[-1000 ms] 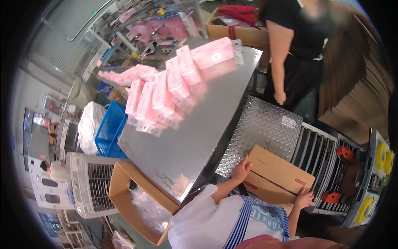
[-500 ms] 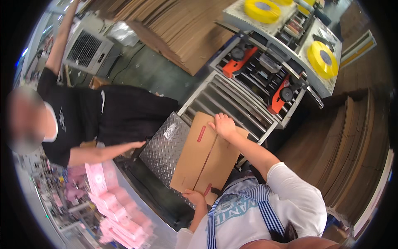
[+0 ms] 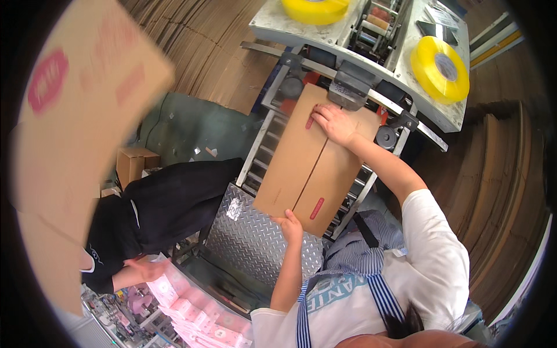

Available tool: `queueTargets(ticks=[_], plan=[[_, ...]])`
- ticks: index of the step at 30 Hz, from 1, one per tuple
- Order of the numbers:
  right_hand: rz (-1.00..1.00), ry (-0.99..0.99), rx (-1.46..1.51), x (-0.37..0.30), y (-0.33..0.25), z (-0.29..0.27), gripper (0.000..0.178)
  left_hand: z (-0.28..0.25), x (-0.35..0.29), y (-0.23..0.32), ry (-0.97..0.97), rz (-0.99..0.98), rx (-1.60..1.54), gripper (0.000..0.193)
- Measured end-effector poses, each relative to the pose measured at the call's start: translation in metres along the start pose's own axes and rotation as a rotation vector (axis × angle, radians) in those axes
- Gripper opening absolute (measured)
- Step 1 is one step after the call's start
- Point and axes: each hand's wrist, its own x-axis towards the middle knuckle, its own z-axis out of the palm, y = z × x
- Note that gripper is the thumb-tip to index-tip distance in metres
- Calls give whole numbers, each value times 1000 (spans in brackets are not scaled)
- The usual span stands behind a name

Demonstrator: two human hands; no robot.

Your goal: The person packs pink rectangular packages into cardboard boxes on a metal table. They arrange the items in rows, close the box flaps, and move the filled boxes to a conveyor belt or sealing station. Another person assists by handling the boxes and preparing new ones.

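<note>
One closed cardboard carton lies flat on the roller conveyor, its far end under the head of a tape-sealing machine. It is plain brown, with a centre seam between its shut flaps and two small red marks. The left hand presses its near edge, the right hand lies flat on top (both hands open, not gripping). Two yellow tape rolls sit on the machine. A co-worker in black bends beside pink packets.
</note>
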Motion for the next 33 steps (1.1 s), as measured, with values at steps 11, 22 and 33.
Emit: queueTargets(ticks=[11, 22, 33], plan=[[77, -162, 61, -136, -131, -10, 59, 60, 40, 103, -230, -83, 203, 83], [159, -207, -52, -113, -57, -34, 59, 78, 24, 80, -600, 383, 81, 56], [533, 425, -1180, -166, 8, -407, 46, -31, -112, -332, -995, -9, 614, 25]])
